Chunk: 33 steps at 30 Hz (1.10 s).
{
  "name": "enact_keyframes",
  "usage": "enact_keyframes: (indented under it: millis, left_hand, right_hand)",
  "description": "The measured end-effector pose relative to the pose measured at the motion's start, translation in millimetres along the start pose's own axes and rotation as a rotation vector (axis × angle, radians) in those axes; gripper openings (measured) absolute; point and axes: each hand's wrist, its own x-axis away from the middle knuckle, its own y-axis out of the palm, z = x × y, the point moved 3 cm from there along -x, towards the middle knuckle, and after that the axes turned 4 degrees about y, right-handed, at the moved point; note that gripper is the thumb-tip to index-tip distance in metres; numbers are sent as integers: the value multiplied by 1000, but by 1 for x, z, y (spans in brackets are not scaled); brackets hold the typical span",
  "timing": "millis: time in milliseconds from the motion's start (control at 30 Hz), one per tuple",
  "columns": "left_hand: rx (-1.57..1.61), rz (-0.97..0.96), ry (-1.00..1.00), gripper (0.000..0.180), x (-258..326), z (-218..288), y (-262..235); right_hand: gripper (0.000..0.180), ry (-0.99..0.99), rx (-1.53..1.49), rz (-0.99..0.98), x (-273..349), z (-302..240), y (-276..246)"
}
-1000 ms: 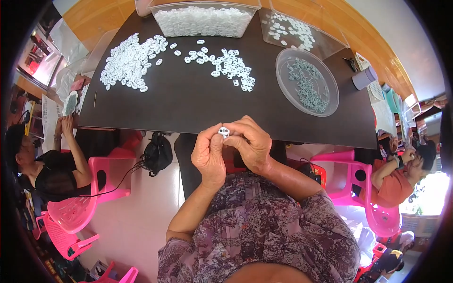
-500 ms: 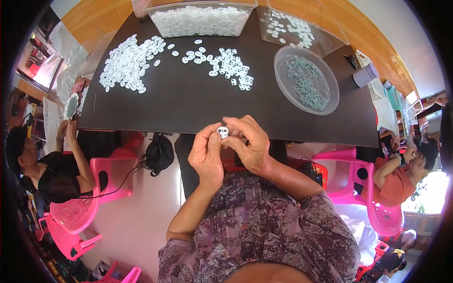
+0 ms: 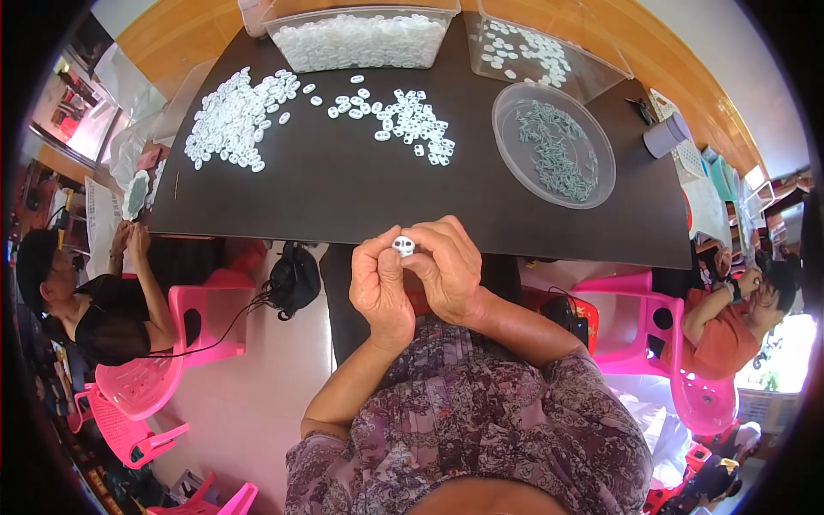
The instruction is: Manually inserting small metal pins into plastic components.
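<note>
Between my two hands, just off the table's near edge, is a small white plastic piece [image 3: 403, 246] with dark holes. My left hand [image 3: 382, 287] pinches it from the left with thumb and fingers. From the other side my right hand [image 3: 448, 270] closes on it too, fingers bent over its top. Beyond the hands lie a small heap of white pieces with square holes [image 3: 416, 124] and a few oval white pieces [image 3: 352, 107]. A larger pile of oval pieces [image 3: 232, 120] spreads at the left. Small grey-green parts [image 3: 556, 154] fill part of a round clear tray [image 3: 506, 163].
At the back stand a clear bin [image 3: 360, 64] full of white pieces and a shallower clear bin [image 3: 592, 81] with scattered ones. A grey cup [image 3: 665, 137] sits near the right edge. Co-workers sit on pink chairs [image 3: 206, 313] at both sides.
Both hands have turned slightly around the white piece, and my right fingers are drawn in closer. The piece stays pinched between them. The view has shifted a little.
</note>
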Motion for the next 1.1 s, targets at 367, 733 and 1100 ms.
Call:
enact_keyframes:
  millis: [367, 733, 1100]
  left_hand:
    - [-41, -25, 202, 21, -4, 7, 16]
    - [-162, -100, 141, 21, -10, 3, 7]
    - [-893, -403, 573, 23, -95, -23, 15]
  right_hand:
    - [22, -109, -49, 56, -8, 0, -7]
    - [15, -19, -37, 23, -4, 9, -4]
    - [13, 291, 174, 10, -62, 46, -87]
